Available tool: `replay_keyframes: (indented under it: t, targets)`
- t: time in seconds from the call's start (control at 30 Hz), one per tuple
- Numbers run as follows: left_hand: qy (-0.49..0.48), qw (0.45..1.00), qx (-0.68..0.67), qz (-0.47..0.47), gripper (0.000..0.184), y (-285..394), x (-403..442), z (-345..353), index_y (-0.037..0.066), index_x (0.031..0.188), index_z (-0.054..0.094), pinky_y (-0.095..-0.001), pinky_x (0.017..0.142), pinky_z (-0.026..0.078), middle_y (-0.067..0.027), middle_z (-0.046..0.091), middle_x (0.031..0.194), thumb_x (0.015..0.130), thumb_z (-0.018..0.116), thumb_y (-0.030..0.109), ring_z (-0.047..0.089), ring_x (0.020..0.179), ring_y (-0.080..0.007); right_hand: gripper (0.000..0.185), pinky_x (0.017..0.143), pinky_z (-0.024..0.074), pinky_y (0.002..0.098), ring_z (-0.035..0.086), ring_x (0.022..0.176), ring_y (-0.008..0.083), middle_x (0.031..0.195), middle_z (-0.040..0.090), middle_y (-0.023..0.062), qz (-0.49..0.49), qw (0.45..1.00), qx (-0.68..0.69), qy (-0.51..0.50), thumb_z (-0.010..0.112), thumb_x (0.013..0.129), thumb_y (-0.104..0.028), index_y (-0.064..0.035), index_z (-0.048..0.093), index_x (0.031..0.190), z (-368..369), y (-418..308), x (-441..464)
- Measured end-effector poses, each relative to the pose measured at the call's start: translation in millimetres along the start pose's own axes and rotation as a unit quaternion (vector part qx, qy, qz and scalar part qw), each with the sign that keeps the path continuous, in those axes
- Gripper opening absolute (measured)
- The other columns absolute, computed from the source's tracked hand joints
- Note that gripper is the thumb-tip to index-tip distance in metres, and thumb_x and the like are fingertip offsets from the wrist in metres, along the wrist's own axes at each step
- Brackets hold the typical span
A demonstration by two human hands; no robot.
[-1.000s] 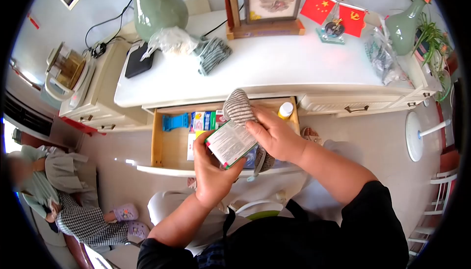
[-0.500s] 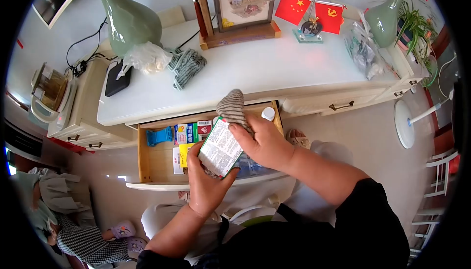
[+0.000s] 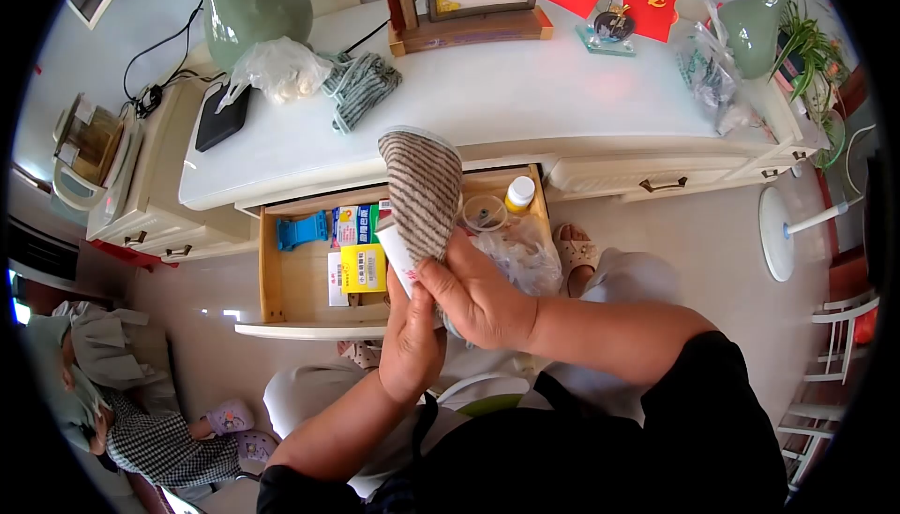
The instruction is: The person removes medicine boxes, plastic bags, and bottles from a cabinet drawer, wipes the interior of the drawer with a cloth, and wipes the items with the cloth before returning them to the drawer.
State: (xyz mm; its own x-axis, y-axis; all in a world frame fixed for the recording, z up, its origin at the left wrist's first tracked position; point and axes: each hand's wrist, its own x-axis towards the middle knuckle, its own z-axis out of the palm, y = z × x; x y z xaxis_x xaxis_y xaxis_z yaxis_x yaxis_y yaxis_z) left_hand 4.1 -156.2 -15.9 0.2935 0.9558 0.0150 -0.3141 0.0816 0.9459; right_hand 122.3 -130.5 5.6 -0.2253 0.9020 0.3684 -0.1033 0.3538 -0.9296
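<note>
My left hand [image 3: 411,350] is closed around a white medicine box [image 3: 397,253], now turned edge-on above the open drawer [image 3: 300,330]. My right hand [image 3: 489,297] grips a brown-and-cream striped cloth [image 3: 422,191], which stands up from the fingers and covers part of the box. Both hands meet at the lower end of the box. Below them in the drawer lie a yellow box [image 3: 364,270], a blue plastic item [image 3: 302,230], a clear round container [image 3: 485,213], a white bottle [image 3: 519,193] and a clear plastic bag [image 3: 527,259].
On the white cabinet top [image 3: 525,106] are a green vase [image 3: 253,13], a plastic bag [image 3: 279,72], a folded grey-green striped cloth [image 3: 361,90], a framed picture stand [image 3: 473,31] and small red flags [image 3: 647,6]. A person in checked clothing [image 3: 169,439] sits at the lower left.
The box has turned from its printed face to its narrow side. The striped cloth has swung up and left, showing more of itself. The bottle and plastic bag in the drawer are more visible.
</note>
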Motion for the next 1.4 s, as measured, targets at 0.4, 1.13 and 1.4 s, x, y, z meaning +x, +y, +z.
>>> replay_keyframes:
  t: [0.4, 1.13, 1.4]
  targets:
    - [-0.030, 0.960, -0.262, -0.099, 0.062, 5.0, -0.6, -6.1, 0.011, 0.134, 0.024, -0.0381, 0.104, 0.026, -0.0111, 0.031, 0.134, 0.088, 0.031, 0.052, 0.031, 0.124, -0.0252, 0.034, 0.099, 0.0242, 0.0496, 0.031, 0.117, 0.0439, 0.125, 0.035, 0.0250, -0.123, 0.952, -0.266, -0.093, 0.047, 0.085, -0.020, 0.0006, 0.047, 0.112, -3.2, -4.4, -4.5]
    - [0.022, 0.994, 0.028, -0.105, 0.047, 17.9, 3.8, -8.4, -0.002, 0.113, 0.040, -0.0259, 0.083, 0.043, -0.0074, 0.054, 0.104, 0.073, 0.064, -0.001, 0.052, 0.096, -0.0130, 0.018, 0.077, 0.0407, 0.0354, 0.052, 0.083, 0.0262, 0.089, 0.056, 0.0129, -0.028, 0.976, -0.200, 0.085, 0.048, 0.086, -0.015, -0.0014, 0.052, 0.097, -33.7, -12.2, 17.6]
    - [-0.071, 0.882, 0.451, 0.115, 0.038, -12.3, -7.1, -34.5, 0.002, 0.110, 0.049, -0.0269, 0.080, 0.044, -0.0080, 0.058, 0.098, 0.074, 0.059, -0.002, 0.054, 0.093, -0.0157, 0.016, 0.076, 0.0435, 0.0399, 0.055, 0.086, 0.0305, 0.096, 0.057, 0.0133, -0.239, 0.894, -0.358, -0.127, 0.055, 0.079, -0.012, -0.0041, 0.051, 0.092, -10.4, -6.9, 7.0]
